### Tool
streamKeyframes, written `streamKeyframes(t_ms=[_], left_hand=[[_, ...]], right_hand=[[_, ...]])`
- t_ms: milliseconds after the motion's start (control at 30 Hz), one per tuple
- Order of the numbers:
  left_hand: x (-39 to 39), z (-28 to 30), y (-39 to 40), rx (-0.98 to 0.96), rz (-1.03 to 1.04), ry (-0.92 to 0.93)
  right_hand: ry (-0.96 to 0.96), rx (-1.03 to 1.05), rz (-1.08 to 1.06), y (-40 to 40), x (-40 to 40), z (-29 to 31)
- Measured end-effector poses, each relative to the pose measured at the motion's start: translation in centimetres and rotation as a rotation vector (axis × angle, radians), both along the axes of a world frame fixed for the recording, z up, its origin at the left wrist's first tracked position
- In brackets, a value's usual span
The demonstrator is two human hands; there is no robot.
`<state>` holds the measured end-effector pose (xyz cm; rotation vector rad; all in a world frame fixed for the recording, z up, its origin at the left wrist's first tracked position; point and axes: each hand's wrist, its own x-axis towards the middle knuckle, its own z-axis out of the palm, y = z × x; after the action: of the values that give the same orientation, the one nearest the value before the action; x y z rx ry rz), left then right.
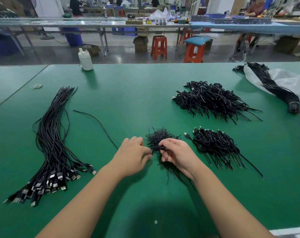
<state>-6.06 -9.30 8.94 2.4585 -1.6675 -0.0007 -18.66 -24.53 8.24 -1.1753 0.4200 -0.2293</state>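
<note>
My left hand and my right hand meet over a small heap of short black ties in the middle of the green table. The right hand's thumb and fingers pinch a thin black tie pulled from the heap. The left hand's fingers curl toward the same spot; whether they hold anything cannot be told. A single long black cable runs from the far left toward my left hand and disappears behind it.
A long bundle of straight USB cables lies at left. Coiled cable piles sit at right and farther back. A tied bundle on a white bag lies far right. A white bottle stands at the far edge.
</note>
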Motion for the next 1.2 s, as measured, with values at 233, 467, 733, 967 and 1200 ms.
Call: streamKeyframes(t_ms=[233, 467, 733, 967, 1200], left_hand=[[-2.1, 0.5, -0.8, 0.015, 0.013, 0.509], [-3.5, 0.8, -0.6, -0.033, 0.065, 0.857], [-3.3, 3.0, -0.4, -0.472, 0.129, 0.902], [-1.8, 2.6, 0.3, -0.394, 0.131, 1.061], [-1.6, 2.1, 0.6, -0.446, 0.074, 0.938]], right_hand=[[0.029, -0.276, 0.031, 0.2, -0.3, 1.2], [0.08, -0.431, -0.01, 0.4, 0.1, 1.3], [0.111, -0.29, 0.098, 3.6, 0.6, -0.5], [-0.011, -0.328, 0.063, 5.8, 0.4, 1.1], [0.007, -0.275, 0.095, 6.4, 0.5, 0.4]])
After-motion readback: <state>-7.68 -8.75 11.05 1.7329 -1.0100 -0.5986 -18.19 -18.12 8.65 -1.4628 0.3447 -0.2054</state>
